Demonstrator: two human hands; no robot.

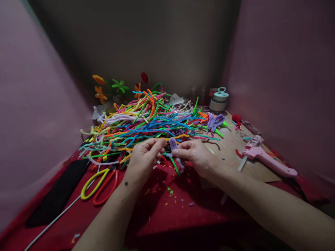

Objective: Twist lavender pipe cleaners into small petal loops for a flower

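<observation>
Pink sheets hang at the left and right of a dim grey wall, and a red cloth covers the surface between them. At the left lies a flat black object, with a thin pale rod slanting past it. Next come a yellow loop and a red loop, side by side. Beyond them, at the far left, stand fuzzy flowers in orange, green and red. A broad heap of multicoloured fuzzy stems fills the middle.

In front of this heap, the left hand has its thumb and forefinger drawn together just beside the purple piece; I cannot tell whether they grip anything. That piece is in the near middle, between the hands: soft, fuzzy, light purple, narrow with a rounded upper end, and with thinner purple strands below. The right hand pinches it between thumb and fingers. Small coloured scraps dot the cloth below.

Farther right, a purple fuzzy bunch sits at the heap's edge, with a lidded jar beyond. A brown board carries a pink glue gun at the right.
</observation>
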